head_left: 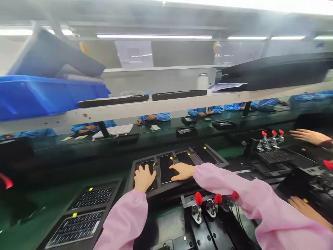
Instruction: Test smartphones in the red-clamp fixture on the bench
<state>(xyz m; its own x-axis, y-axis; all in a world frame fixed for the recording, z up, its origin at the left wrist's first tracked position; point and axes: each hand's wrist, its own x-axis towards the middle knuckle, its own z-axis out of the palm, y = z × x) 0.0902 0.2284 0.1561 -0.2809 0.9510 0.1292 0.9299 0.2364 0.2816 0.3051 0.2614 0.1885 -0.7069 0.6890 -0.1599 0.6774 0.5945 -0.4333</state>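
Your left hand [144,177] is palm down over the leftmost panel [151,165] of a black tray [162,188], its fingers spread; whether it grips the panel's edges, you cannot be told from this view. Your right hand [182,171] enters from the right, index finger extended and thumb held apart from it, with the tips at the dark face of the second panel [165,168]. The remaining fingers of that hand are partly hidden.

The tray sits ahead of you and holds four dark panels side by side, each marked with a small yellow tab. The third panel [185,158] lies just beyond your right hand; the fourth panel [205,154] is at the tray's right end.

To your left, on the green counter [59,184], a second tray [113,195] carries two pieces patterned with rows of small rectangles, also yellow-tabbed. Directly below your right forearm is a fixture with red-tipped clamps [198,198]. At far right, another person's hand [308,136] is near a further clamp set [264,142].

Above the counter runs a white shelf [166,104] bearing a blue bin [52,95]. Beyond it, blue-sleeved workers [162,117] sit opposite.
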